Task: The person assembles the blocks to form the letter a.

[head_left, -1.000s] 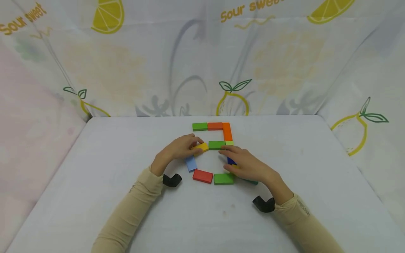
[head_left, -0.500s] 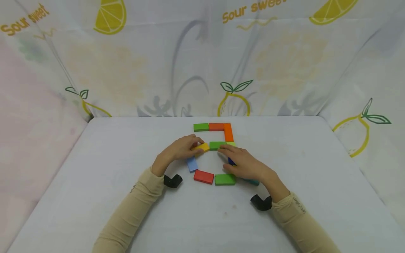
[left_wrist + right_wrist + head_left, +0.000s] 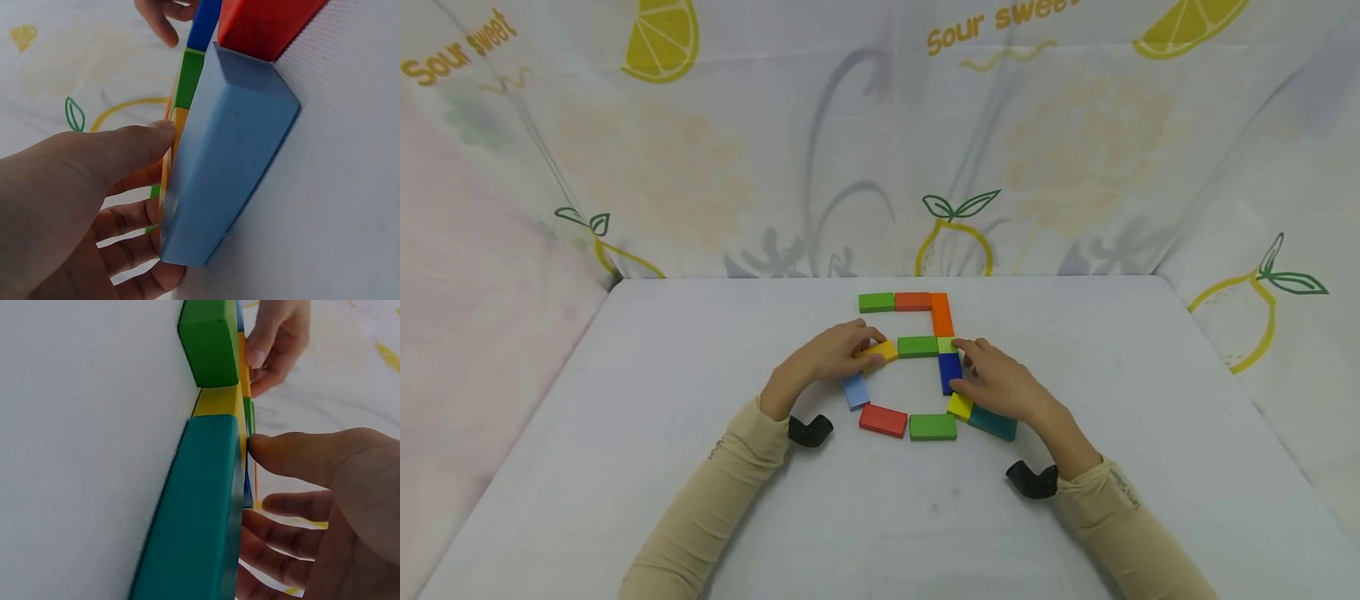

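Observation:
My left hand pinches a yellow-orange block between thumb and fingers, as the left wrist view also shows. Just below that hand lies a light blue block. Beside the right side of the figure is my right hand, its fingers spread and relaxed. Its index fingertip is right at a light green block, and its thumb tip is at the lower end of a dark blue block. A green block lies between the yellow-orange and light green ones.
At the back lie a green block, a red-orange one and an upright-running orange one. In front are a red block, a green one, a yellow one and a teal one, on a white-covered table.
My right hand has drawn back to the right, uncovering the dark blue, light green, yellow and teal blocks. The left hand has stayed on the yellow-orange block.

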`<state>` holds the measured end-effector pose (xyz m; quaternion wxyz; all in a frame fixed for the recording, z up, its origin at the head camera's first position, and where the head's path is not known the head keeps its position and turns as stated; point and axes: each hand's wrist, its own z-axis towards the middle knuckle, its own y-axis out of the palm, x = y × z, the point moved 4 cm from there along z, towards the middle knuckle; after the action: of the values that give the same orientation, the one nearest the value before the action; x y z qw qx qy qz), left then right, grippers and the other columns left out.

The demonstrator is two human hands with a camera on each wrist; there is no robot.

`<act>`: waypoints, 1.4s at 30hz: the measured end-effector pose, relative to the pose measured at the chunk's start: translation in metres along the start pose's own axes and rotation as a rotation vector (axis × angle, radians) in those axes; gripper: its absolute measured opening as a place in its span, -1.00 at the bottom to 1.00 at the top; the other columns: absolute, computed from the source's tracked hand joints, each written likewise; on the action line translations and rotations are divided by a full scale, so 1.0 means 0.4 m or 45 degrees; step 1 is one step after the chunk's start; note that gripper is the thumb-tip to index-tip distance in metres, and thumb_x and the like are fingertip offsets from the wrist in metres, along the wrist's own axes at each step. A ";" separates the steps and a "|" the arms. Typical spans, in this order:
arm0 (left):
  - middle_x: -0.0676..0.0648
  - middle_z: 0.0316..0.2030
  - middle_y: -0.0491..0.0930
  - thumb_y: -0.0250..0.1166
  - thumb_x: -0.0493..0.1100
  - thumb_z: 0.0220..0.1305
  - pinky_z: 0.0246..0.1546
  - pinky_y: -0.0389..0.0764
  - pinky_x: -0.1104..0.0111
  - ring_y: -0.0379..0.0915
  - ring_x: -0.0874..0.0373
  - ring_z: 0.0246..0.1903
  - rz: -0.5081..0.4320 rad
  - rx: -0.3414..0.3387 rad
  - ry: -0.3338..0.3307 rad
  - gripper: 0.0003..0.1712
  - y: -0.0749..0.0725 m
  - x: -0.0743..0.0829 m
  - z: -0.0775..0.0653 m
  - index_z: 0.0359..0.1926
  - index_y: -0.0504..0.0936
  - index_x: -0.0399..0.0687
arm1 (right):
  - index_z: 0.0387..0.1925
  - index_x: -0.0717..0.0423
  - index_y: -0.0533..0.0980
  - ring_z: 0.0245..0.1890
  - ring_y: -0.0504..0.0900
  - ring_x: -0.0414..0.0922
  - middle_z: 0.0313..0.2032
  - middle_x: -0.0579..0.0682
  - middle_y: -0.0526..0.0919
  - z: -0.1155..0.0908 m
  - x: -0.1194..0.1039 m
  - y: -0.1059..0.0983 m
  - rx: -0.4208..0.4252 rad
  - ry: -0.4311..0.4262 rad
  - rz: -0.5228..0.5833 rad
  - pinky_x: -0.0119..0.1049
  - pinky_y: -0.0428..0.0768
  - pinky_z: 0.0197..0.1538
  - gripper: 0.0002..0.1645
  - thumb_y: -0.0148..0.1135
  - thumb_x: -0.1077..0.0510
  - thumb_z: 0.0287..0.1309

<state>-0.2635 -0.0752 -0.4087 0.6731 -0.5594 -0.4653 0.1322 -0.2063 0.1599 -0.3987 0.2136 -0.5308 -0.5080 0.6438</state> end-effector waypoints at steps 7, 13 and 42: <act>-0.08 0.09 0.46 0.17 0.01 0.32 0.04 0.50 0.16 0.38 0.05 0.03 0.099 0.038 0.113 -0.55 0.006 0.029 0.003 0.20 0.49 0.04 | 0.31 0.10 0.30 0.12 0.42 0.08 0.19 0.16 0.39 0.002 0.000 0.003 -0.016 0.020 -0.053 0.06 0.52 0.08 -0.34 0.16 -0.04 0.24; -0.03 0.39 0.22 0.09 0.04 0.37 0.23 0.32 -0.06 0.10 -0.02 0.38 0.213 -0.055 0.286 -0.45 0.031 0.081 0.001 0.33 0.36 0.05 | 0.34 0.05 0.27 0.29 0.30 0.19 0.33 0.18 0.29 0.006 0.001 0.004 -0.047 0.013 -0.074 0.21 0.39 0.18 -0.34 0.13 -0.06 0.26; 0.04 0.40 0.21 0.04 0.08 0.40 0.38 0.09 -0.02 -0.02 0.03 0.44 0.159 -0.135 0.260 -0.41 0.050 0.087 -0.003 0.37 0.29 0.00 | 0.35 0.07 0.26 0.31 0.28 0.18 0.33 0.18 0.29 0.015 -0.003 0.010 -0.050 -0.013 -0.114 0.19 0.37 0.21 -0.32 0.12 -0.06 0.27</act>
<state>-0.2371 -0.0448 -0.4094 0.6769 -0.6326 -0.3652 0.0914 -0.2102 0.1548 -0.4022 0.2290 -0.5083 -0.5450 0.6262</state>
